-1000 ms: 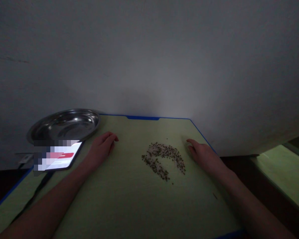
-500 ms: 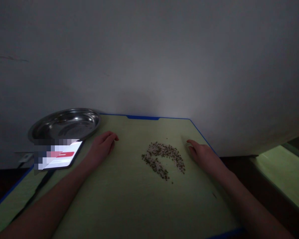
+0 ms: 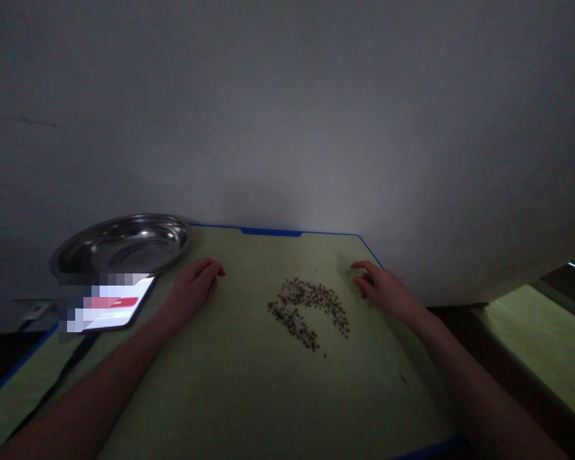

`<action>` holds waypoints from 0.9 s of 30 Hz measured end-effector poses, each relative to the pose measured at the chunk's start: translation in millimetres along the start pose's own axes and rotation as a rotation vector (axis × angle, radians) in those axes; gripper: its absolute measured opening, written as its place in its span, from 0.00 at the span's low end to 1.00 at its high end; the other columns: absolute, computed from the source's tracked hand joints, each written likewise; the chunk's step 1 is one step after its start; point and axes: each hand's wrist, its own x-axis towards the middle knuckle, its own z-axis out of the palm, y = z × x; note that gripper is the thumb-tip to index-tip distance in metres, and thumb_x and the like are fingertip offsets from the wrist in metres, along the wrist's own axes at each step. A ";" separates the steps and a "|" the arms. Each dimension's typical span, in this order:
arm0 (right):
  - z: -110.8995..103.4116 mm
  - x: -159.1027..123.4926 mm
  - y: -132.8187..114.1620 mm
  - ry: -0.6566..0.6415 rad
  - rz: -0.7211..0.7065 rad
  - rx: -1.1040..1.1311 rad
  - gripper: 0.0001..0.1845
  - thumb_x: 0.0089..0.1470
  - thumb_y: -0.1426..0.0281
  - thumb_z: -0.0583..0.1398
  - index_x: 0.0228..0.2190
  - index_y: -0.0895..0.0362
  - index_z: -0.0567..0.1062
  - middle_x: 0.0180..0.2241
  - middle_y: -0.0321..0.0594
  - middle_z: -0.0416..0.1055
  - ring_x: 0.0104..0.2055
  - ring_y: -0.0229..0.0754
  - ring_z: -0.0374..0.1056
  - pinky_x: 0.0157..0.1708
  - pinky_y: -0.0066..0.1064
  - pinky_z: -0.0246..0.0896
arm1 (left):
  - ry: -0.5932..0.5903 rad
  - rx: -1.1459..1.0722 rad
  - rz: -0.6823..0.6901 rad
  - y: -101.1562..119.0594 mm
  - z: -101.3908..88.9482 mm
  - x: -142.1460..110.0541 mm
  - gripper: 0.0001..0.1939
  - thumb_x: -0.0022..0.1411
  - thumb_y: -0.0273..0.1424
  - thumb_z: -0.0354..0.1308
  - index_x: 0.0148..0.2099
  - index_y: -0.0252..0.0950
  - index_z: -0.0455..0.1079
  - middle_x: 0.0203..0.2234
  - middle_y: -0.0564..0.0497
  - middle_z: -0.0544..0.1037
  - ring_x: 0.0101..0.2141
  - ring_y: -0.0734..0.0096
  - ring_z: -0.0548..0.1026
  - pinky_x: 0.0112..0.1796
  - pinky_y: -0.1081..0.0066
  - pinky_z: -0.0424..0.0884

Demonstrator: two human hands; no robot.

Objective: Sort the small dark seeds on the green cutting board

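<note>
A scatter of small dark grains mixed with pale ones (image 3: 311,294) lies on the yellow-green tabletop (image 3: 230,396), forming a rough arch that gapes toward me. My left hand (image 3: 196,282) rests to the left of it, fingers loosely curled together, with nothing seen in them. To the right of the grains is my right hand (image 3: 378,287), its thumb and forefinger held apart and pointing toward them. No object shows between those fingers, and its other fingers are partly hidden. Neither hand touches the grains.
A shiny metal basin (image 3: 124,246) stands at the back left against the pale wall (image 3: 287,115). In front of it lies a lit screen device (image 3: 117,313), partly blurred out, with a dark strap or cable beside it. A small dark sliver (image 3: 403,378) lies near my right forearm.
My right hand has opened: thumb and forefinger were close together and now stand apart. My left hand and the grains keep their places; the view has shifted slightly.
</note>
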 end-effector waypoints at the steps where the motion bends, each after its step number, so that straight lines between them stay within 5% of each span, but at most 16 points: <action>1: 0.0 3.1 -2.0 0.005 0.000 0.028 0.19 0.58 0.64 0.50 0.47 0.60 0.69 0.21 0.38 0.73 0.24 0.43 0.69 0.27 0.31 0.60 | 0.001 0.000 0.000 -0.5 0.0 0.5 0.15 0.53 0.43 0.47 0.29 0.37 0.66 0.13 0.58 0.60 0.16 0.74 0.58 0.19 0.74 0.53; 10: 19.1 8.0 -24.1 0.005 -0.014 0.159 0.16 0.57 0.66 0.51 0.44 0.59 0.70 0.18 0.34 0.68 0.21 0.41 0.65 0.24 0.30 0.57 | -0.004 0.019 0.002 -0.4 -1.5 1.1 0.16 0.54 0.44 0.46 0.29 0.37 0.66 0.13 0.57 0.60 0.16 0.73 0.59 0.19 0.73 0.55; 27: 31.0 -1.6 -22.8 0.001 -0.004 0.178 0.20 0.58 0.66 0.51 0.47 0.62 0.72 0.21 0.37 0.71 0.22 0.41 0.65 0.27 0.32 0.58 | -0.018 0.038 0.008 -3.9 -1.7 2.9 0.16 0.54 0.44 0.46 0.29 0.37 0.66 0.13 0.57 0.60 0.17 0.73 0.59 0.20 0.73 0.55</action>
